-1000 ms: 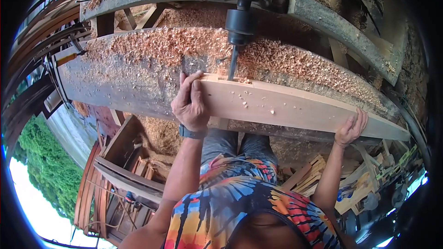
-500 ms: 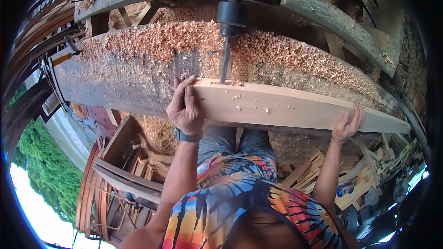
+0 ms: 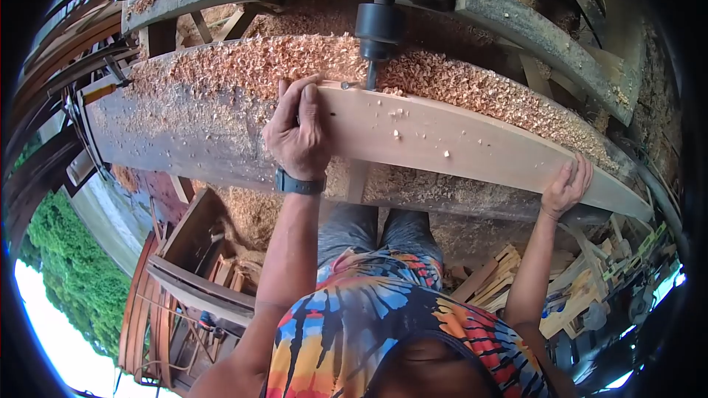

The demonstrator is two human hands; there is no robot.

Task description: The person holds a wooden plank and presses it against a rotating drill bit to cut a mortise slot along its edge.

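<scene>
A long pale wooden board (image 3: 442, 136), tapering to the right, stands on edge on a shavings-strewn bench plank (image 3: 184, 144). My left hand (image 3: 299, 129), with a dark watch on its wrist, is closed around the board's left end, thumb and fingers at the top edge. Near the narrow right end, my right hand (image 3: 568, 186) grips the board from the near side. A black drill chuck (image 3: 379, 29) holds a metal bit (image 3: 372, 74) pointing down at the board's top edge, close to my left hand. The bit's tip is hidden.
Heaped wood shavings (image 3: 243, 59) line the far side of the bench. Behind it run weathered beams (image 3: 546, 44). A wooden box (image 3: 199, 250) stands below left, and stacked timber offcuts (image 3: 494, 273) lie below right.
The board's left end has moved away from my body, along with my left hand. Less of the bit shows below the chuck. My right hand has shifted slightly right and away.
</scene>
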